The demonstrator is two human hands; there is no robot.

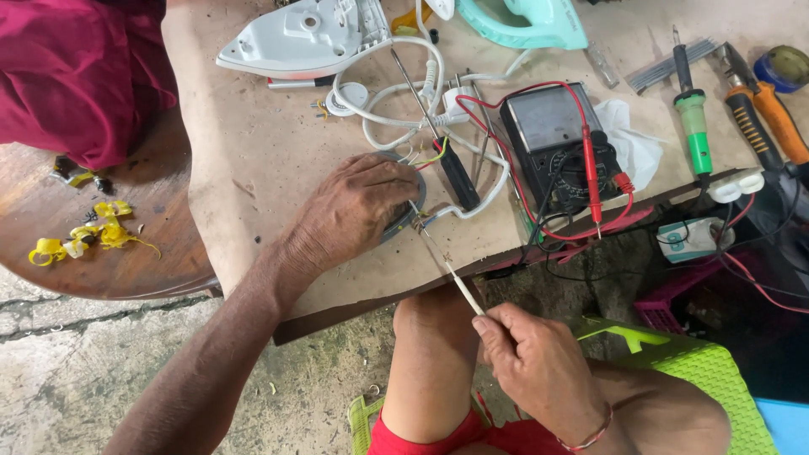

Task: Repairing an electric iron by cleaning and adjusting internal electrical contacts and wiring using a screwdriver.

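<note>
- The desk (253,152) is a worn, pale board with scuffed edges, set over a rough concrete floor (76,371); a dark round wooden table (126,253) butts against its left edge.
- Near the front edge, the left hand (354,211) presses flat on a grey round part (404,221), fingers together over it.
- The right hand (539,362) hangs off the front edge above the knee, pinched shut on a thin white wire (459,286).
- The wire's long axis runs diagonally, from the right hand up and left to the round part.
- Toward the back edge lie a white iron shell (303,38) and a black multimeter (556,147); a green soldering iron (693,118) lies near the right edge.
</note>
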